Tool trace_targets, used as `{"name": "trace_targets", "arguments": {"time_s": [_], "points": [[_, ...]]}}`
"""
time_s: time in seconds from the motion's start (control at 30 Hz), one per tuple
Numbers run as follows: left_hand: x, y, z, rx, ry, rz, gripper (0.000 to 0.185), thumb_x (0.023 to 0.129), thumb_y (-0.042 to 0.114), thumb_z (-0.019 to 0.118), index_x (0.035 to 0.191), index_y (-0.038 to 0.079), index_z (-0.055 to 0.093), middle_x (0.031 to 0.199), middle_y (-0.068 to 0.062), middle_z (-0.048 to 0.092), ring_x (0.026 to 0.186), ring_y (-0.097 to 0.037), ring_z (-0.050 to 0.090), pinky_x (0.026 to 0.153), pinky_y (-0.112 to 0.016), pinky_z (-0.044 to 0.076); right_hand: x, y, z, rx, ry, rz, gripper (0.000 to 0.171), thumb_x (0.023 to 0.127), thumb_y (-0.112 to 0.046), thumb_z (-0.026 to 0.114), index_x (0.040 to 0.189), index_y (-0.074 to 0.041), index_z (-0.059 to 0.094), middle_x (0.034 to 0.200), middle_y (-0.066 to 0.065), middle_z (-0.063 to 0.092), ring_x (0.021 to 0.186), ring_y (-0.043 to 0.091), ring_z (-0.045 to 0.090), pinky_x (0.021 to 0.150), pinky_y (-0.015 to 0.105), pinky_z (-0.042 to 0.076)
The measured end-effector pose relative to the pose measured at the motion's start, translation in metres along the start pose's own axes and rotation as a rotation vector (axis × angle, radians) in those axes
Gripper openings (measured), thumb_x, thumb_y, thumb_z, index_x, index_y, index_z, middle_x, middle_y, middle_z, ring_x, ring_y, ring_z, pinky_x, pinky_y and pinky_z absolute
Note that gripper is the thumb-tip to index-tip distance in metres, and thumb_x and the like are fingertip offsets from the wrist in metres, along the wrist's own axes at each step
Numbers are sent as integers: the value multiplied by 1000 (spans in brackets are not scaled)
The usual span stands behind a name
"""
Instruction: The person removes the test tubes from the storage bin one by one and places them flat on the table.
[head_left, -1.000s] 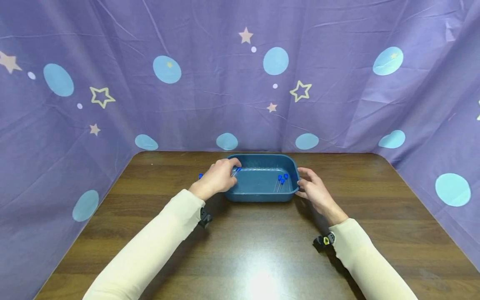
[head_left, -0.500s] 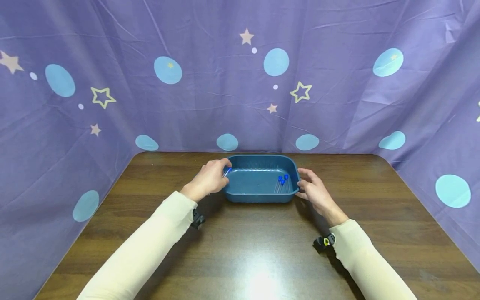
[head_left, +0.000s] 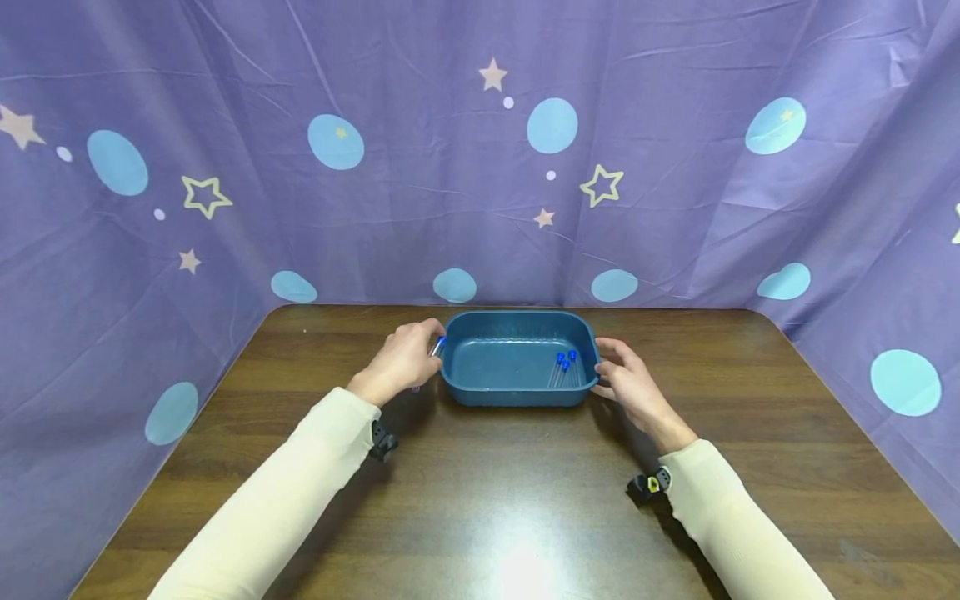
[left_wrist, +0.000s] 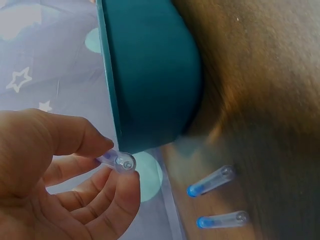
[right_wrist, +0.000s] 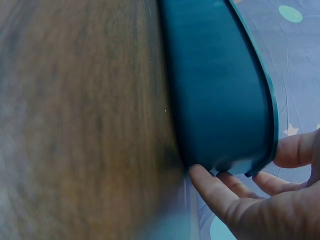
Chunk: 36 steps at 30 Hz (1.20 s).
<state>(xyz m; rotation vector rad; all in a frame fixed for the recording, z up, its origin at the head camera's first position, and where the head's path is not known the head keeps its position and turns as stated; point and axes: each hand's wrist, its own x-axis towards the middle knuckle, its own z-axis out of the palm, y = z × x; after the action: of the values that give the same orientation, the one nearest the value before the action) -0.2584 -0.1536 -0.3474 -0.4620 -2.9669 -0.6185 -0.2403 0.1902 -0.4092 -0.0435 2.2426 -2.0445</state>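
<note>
My left hand [head_left: 401, 358] pinches a small clear test tube with a blue cap [head_left: 438, 344] between thumb and fingers, just outside the left end of a deep blue-green plastic tray [head_left: 517, 398]. In the left wrist view, the rounded end of the held test tube [left_wrist: 125, 162] faces the camera. At the tray's other end, my right hand [head_left: 633, 383] holds it, fingertips against the outer wall and a digit at the rim [right_wrist: 276, 135]. Inside the tray, toward the right, lie several blue-capped tubes [head_left: 564, 367].
Two more blue-capped tubes [left_wrist: 212, 181] lie on the wooden table [head_left: 480, 475] below my left hand. A purple curtain [head_left: 420, 167] with stars and dots hangs behind the table's back edge and along its sides.
My left hand has moved left with the test tube, from over the tray's left part to outside its left end. My right hand stays at the tray's right end.
</note>
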Motion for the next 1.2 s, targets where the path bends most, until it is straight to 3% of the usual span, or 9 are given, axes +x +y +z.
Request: {"name": "trace_targets", "arguments": {"time_s": [0.27, 0.53, 0.8, 1.2], "points": [[-3, -10, -4, -3, 3, -35, 41, 77, 8, 64, 118, 8, 59, 96, -13, 64, 80, -29, 59, 73, -46, 48, 0, 0, 0, 12, 0, 0, 52, 94, 0, 37, 145, 0, 27, 136, 31, 34, 118, 43, 46, 95, 50, 44], [-6, -23, -3, 8, 11, -49, 41, 77, 9, 63, 117, 7, 59, 91, -10, 63, 84, -29, 58, 76, -49, 47, 0, 0, 0, 5, -1, 0, 51, 95, -1, 38, 145, -1, 27, 137, 30, 34, 118, 44, 47, 95, 51, 43], [-9, -36, -5, -6, 16, -70, 40, 78, 8, 63, 118, 6, 59, 103, -17, 65, 88, -33, 58, 79, -52, 46, 0, -1, 0, 6, -1, 2, 51, 95, -1, 38, 145, -1, 27, 138, 30, 33, 120, 43, 45, 95, 51, 43], [-10, -56, -2, -11, 2, -142, 43, 78, 8, 62, 120, 5, 57, 89, -13, 61, 87, -34, 55, 81, -53, 45, 0, 0, 0, -1, 0, 8, 52, 95, -1, 38, 146, -2, 27, 138, 30, 33, 120, 43, 46, 95, 52, 43]]}}
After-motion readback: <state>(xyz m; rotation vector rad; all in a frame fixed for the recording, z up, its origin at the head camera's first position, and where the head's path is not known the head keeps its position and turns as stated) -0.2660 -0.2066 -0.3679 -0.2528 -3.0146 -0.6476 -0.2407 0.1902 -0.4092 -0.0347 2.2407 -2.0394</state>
